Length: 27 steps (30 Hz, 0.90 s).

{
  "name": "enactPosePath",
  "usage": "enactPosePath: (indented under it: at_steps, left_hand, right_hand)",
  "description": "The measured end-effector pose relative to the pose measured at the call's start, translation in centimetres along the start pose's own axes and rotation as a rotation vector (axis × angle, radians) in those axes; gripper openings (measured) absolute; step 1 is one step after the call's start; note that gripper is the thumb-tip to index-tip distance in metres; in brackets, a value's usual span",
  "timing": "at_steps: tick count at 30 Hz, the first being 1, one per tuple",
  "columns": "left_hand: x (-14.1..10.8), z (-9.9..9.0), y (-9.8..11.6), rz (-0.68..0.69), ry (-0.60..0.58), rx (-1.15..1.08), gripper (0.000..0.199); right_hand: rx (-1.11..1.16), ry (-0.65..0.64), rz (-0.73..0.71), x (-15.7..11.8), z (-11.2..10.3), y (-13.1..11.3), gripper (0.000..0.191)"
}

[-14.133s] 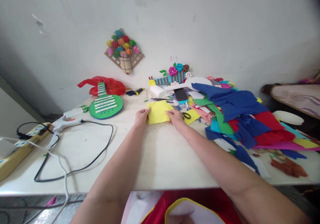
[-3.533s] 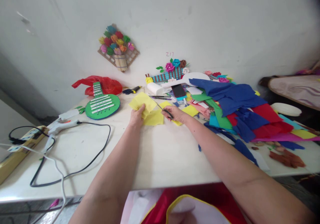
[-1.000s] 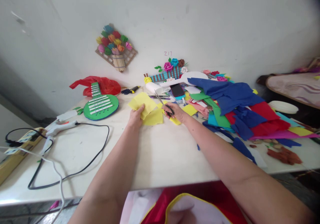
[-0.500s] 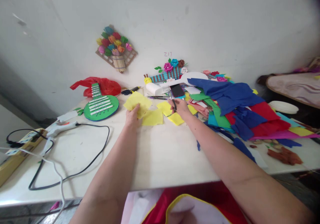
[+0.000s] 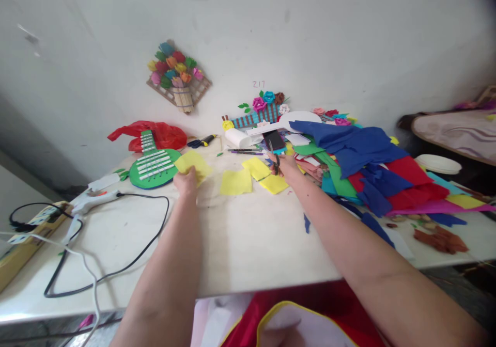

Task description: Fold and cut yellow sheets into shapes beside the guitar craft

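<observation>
My left hand is closed on a piece of yellow paper, thin and soft-looking, held near the edge of a green guitar-shaped craft with white strips across it. Dark-handled scissors are in my right hand, their blades pointing away from me toward the wall. Between the two hands lie a flat yellow paper square and two more yellow pieces that touch or overlap, close by the right hand.
Blue, red and green sheets are heaped on the right. A glue gun with a looping black cable lies on the left near a power strip. Pens, a phone and a second pair of scissors sit toward the wall.
My left hand has moved left with the yellow paper, away from the square on the table. My right hand, with the scissors, has shifted slightly right.
</observation>
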<state>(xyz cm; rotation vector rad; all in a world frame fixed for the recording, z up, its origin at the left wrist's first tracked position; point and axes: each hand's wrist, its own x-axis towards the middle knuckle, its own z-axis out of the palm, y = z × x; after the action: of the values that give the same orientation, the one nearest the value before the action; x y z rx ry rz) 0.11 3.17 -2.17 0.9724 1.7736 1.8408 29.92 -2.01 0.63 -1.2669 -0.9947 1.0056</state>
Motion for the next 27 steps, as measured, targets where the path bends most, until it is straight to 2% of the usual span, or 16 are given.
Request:
enactPosePath:
  at_steps: [3, 5, 7, 10, 12, 15, 18, 20, 23, 27]
  left_hand:
    - [-0.1, -0.8, 0.6, 0.015, 0.047, 0.261, 0.038]
    - [-0.7, -1.1, 1.2, 0.048, 0.086, 0.343, 0.064]
    - [-1.4, -1.2, 1.8, 0.164, 0.144, 0.399, 0.080]
    - [-2.7, -1.0, 2.5, 0.439, 0.253, 0.424, 0.073]
    - [-3.5, -0.4, 2.7, 0.592, 0.181, 0.410, 0.055]
    - [-4.4, 1.0, 2.2, 0.704, -0.168, 0.409, 0.026]
    - [-4.8, 2.6, 1.4, 0.618, -0.392, 0.364, 0.022]
    - [-4.9, 3.2, 1.0, 0.520, -0.434, 0.297, 0.022]
    - [-4.8, 3.3, 1.0, 0.326, -0.522, 0.144, 0.018]
    - [-5.2, 2.8, 1.5, 0.068, -0.779, -0.210, 0.028]
  right_hand:
    - [-0.008, 0.004, 0.013, -0.1, 0.1, -0.1, 0.031]
    - [-0.007, -0.006, 0.016, -0.2, 0.2, -0.2, 0.031]
    - [-0.009, -0.014, 0.024, -0.3, 0.2, -0.3, 0.031]
    - [-0.015, -0.023, 0.031, -0.6, 0.4, -0.4, 0.029]
    - [-0.029, -0.029, 0.020, -0.7, 0.6, -0.4, 0.027]
    - [-0.035, -0.038, 0.004, -0.6, 1.0, -0.1, 0.026]
    - [-0.057, -0.066, 0.004, -0.2, 1.4, 0.5, 0.027]
    - [-0.105, -0.092, -0.018, 0.1, 1.6, 0.8, 0.028]
    - [-0.160, -0.120, -0.100, 0.3, 1.8, 1.1, 0.027]
    - [-0.150, -0.066, -0.151, 0.2, 2.0, 0.9, 0.024]
